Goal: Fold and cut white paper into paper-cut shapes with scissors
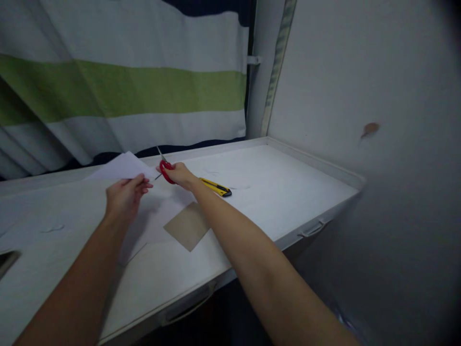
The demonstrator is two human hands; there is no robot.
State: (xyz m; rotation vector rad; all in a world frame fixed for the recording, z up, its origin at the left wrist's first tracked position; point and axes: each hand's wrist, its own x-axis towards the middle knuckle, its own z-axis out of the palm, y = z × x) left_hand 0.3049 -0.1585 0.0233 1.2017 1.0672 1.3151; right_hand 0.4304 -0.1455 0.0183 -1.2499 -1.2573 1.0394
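My left hand pinches the near corner of a white sheet of paper, held up above the table. Just to its right, my right hand is closed on red-handled scissors. The scissor blades are spread apart, one pointing up and away, the other toward the paper's edge by my left fingers. Whether a blade touches the paper I cannot tell. Under my right forearm lies a yellow utility knife. Nearer to me, a brown square of card rests partly on white paper and is partly hidden by that forearm.
The white table has a raised rim at the back and right. A dark flat object sits at the left edge. Thin paper scraps lie around. A striped curtain hangs behind, and a white wall stands at the right.
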